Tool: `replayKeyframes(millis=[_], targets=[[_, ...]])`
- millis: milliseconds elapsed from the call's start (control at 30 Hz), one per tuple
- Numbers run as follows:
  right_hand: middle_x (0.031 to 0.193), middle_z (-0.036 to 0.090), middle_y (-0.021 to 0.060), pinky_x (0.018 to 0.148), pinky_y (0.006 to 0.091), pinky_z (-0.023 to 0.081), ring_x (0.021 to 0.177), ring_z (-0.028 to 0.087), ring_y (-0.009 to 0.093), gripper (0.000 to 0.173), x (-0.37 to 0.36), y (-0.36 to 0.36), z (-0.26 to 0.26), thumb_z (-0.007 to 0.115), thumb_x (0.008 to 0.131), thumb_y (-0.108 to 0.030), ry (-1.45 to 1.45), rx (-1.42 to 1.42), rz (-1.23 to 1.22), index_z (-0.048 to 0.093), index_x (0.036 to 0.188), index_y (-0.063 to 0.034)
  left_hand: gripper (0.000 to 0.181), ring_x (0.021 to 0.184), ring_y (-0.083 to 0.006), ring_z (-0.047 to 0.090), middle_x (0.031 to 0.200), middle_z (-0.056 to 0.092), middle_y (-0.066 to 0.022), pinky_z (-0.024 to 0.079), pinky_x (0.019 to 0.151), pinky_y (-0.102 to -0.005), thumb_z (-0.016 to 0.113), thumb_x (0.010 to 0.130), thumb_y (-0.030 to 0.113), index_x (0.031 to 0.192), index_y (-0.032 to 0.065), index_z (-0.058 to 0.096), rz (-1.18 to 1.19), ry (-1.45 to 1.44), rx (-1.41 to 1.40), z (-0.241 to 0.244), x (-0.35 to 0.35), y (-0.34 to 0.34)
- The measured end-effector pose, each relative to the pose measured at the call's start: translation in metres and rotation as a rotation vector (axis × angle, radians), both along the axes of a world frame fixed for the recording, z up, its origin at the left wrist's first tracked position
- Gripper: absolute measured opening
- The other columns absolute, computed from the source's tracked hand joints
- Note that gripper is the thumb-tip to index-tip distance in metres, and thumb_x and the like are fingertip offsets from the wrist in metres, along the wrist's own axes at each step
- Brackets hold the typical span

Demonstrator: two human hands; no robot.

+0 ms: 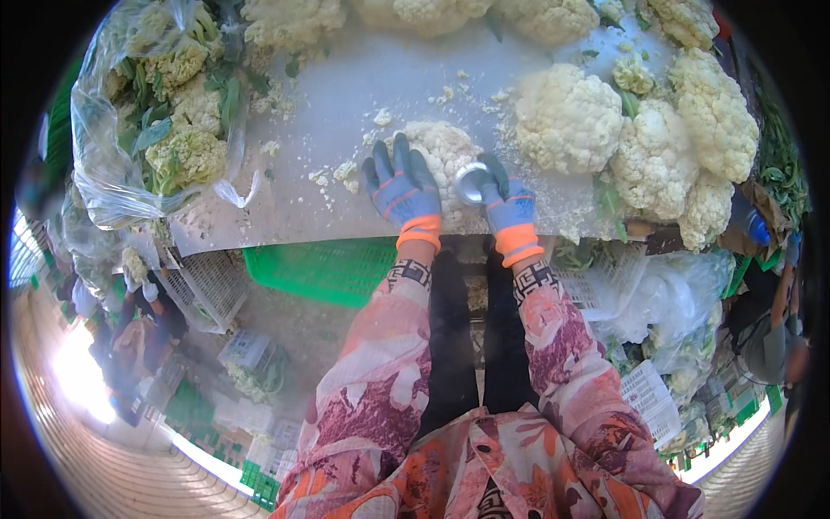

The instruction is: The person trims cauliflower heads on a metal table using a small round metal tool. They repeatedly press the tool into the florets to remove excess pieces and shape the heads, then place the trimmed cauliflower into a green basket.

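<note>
A cauliflower head (444, 146) lies on the pale tabletop (363, 71) in front of me, near its close edge. My left hand (403, 188), in a blue and grey work glove with an orange cuff, rests on the left side of that head with its fingers spread. In my gloved right hand (502, 188) is a small round metal tool (471, 183), held against the right side of the same head; its exact kind cannot be told. Small cauliflower crumbs (345, 172) are scattered around both hands.
Large cauliflower heads (569, 118) are piled to the right and along the far side. At left stands a clear plastic bag (123, 194) of cauliflower pieces and leaves. A green plastic crate (318, 269) sits below the table edge. Other people (768, 337) are at both sides.
</note>
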State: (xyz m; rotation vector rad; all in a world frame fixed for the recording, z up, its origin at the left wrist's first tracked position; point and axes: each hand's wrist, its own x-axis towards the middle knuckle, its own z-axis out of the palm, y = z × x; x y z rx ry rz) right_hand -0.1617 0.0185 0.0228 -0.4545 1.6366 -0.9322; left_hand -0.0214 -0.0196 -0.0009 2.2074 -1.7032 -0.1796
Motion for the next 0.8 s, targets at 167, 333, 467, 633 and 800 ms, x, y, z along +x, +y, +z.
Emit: replayKeyframes(millis=[167, 333, 467, 633, 800], targets=[[0.083, 0.067, 0.0044, 0.041, 0.0255, 0.042, 0.046, 0.052, 0.011, 0.028, -0.027, 0.066, -0.028, 0.064, 0.092, -0.02, -0.002, 0.25, -0.292, 0.065, 0.116, -0.0061, 0.031, 0.115, -0.0395, 0.051, 0.128, 0.057, -0.0145, 0.043, 0.098, -0.0479, 0.063, 0.089, 0.022, 0.12, 0.0222, 0.067, 0.0, -0.017, -0.042, 0.001, 0.01, 0.002], [0.083, 0.066, 0.0046, 0.044, 0.0251, 0.042, 0.059, 0.056, 0.011, 0.03, -0.002, 0.021, -0.019, 0.062, 0.093, -0.02, 0.039, -0.047, -0.053, 0.063, 0.118, -0.0039, 0.034, 0.117, -0.044, 0.05, 0.133, 0.055, -0.0154, 0.046, 0.097, -0.0488, 0.062, 0.088, 0.024, 0.121, 0.0198, 0.066, -0.058, -0.019, -0.021, 0.0, 0.003, 0.0], [0.084, 0.067, 0.008, 0.04, 0.0258, 0.041, 0.048, 0.053, 0.013, 0.033, -0.036, 0.082, -0.037, 0.064, 0.091, -0.02, 0.004, 0.377, -0.312, 0.063, 0.119, -0.0029, 0.034, 0.116, -0.0452, 0.05, 0.132, 0.055, -0.0169, 0.045, 0.097, -0.0499, 0.06, 0.088, 0.024, 0.122, 0.0204, 0.065, -0.089, -0.037, -0.018, -0.002, 0.012, 0.002], [0.083, 0.067, 0.0068, 0.041, 0.0261, 0.04, 0.048, 0.051, 0.012, 0.029, -0.005, -0.016, 0.018, 0.062, 0.092, -0.018, -0.247, -0.014, -0.226, 0.065, 0.117, -0.0054, 0.034, 0.114, -0.0431, 0.052, 0.129, 0.056, -0.0173, 0.045, 0.096, -0.0488, 0.061, 0.088, 0.023, 0.121, 0.0177, 0.065, -0.207, -0.055, -0.029, 0.002, 0.023, -0.009], [0.084, 0.068, 0.0059, 0.037, 0.028, 0.038, 0.045, 0.05, 0.012, 0.026, -0.014, 0.073, -0.028, 0.065, 0.091, -0.015, -0.145, 0.404, -0.26, 0.068, 0.115, -0.0079, 0.033, 0.116, -0.0425, 0.051, 0.129, 0.056, -0.0172, 0.044, 0.097, -0.0483, 0.061, 0.088, 0.023, 0.119, 0.0151, 0.065, -0.492, 0.076, 0.006, 0.011, 0.037, -0.032]])
